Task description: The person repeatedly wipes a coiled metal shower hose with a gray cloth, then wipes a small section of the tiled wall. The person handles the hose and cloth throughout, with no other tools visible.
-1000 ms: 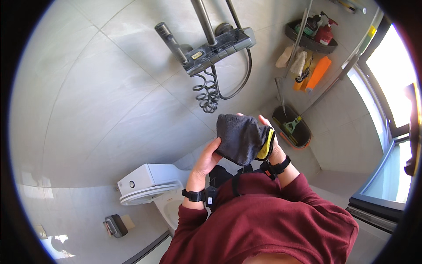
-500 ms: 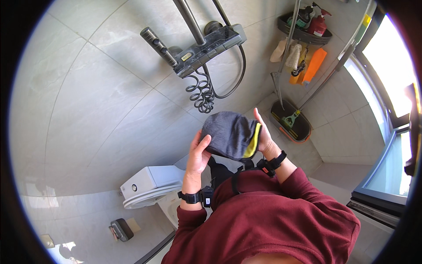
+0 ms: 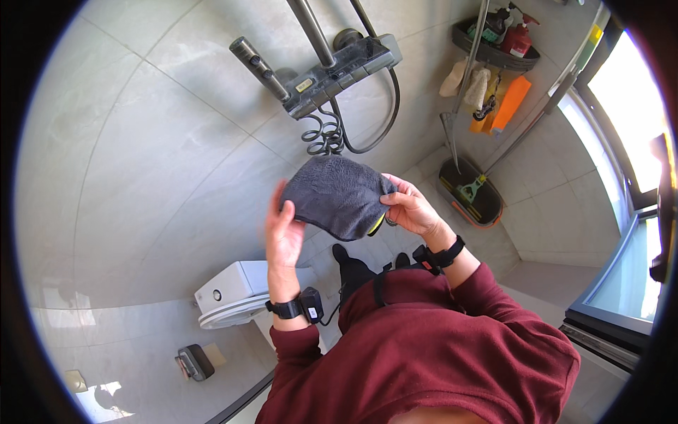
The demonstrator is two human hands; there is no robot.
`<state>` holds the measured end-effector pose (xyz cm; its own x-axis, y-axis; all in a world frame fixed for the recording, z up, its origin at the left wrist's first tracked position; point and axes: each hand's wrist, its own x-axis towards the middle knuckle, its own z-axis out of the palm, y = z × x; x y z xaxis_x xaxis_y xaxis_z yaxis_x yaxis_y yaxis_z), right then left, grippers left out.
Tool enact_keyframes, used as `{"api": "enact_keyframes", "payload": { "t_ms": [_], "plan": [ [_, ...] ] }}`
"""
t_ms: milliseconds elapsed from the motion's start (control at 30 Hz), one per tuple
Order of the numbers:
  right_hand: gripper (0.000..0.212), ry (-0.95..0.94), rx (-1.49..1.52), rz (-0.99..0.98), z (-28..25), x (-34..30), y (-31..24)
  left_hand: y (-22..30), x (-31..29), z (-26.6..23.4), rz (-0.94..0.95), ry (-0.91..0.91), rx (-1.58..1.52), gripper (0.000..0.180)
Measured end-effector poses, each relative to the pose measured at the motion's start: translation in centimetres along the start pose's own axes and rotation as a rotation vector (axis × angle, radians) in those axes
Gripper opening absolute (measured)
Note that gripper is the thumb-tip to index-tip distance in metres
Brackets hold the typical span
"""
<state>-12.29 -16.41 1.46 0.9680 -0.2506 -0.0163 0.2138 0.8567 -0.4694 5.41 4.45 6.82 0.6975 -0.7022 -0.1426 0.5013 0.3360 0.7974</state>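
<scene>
1 grey cloth (image 3: 332,194) raised before me | my right hand (image 3: 415,210) pinches its right edge | left hand (image 3: 284,234) at left edge, grip too blurred to tell | best spread evenly, edges untwisted

Left of the gray microfiber cloth (image 3: 332,194), the left hand (image 3: 284,237) has blurred fingers. The cloth covers the lower loops of the coiled hose (image 3: 311,135); above it, the riser pipe (image 3: 312,32) is cut by the top edge. Below left, the left forearm (image 3: 283,285) partly hides the toilet (image 3: 229,288); upper right, print on the red pump bottle (image 3: 518,41) is illegible.
</scene>
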Motion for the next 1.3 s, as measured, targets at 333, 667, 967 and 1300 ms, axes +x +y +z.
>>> {"api": "enact_keyframes", "payload": {
  "t_ms": [333, 667, 967, 1300],
  "plan": [
    [0.053, 0.259, -0.403, 0.008, -2.7, -1.4, -0.1, -3.3, 1.5, -1.9, -0.218, 0.027, -0.007, 0.042],
    [0.053, 0.304, -0.937, -0.164, -3.4, -1.2, 3.7, -5.9, -0.5, 4.9, 0.178, -0.065, 0.554, 0.05],
    [0.045, 0.164, 0.388, -0.047, -4.6, -0.5, 5.8, -10.0, -1.9, 7.3, 0.036, -0.308, 0.44, 0.05],
    [0.034, 0.459, 0.138, -0.203, -7.0, -2.1, 4.2, -7.5, 11.3, 1.4, 0.54, 0.307, 0.95, 0.084]
  ]
}}
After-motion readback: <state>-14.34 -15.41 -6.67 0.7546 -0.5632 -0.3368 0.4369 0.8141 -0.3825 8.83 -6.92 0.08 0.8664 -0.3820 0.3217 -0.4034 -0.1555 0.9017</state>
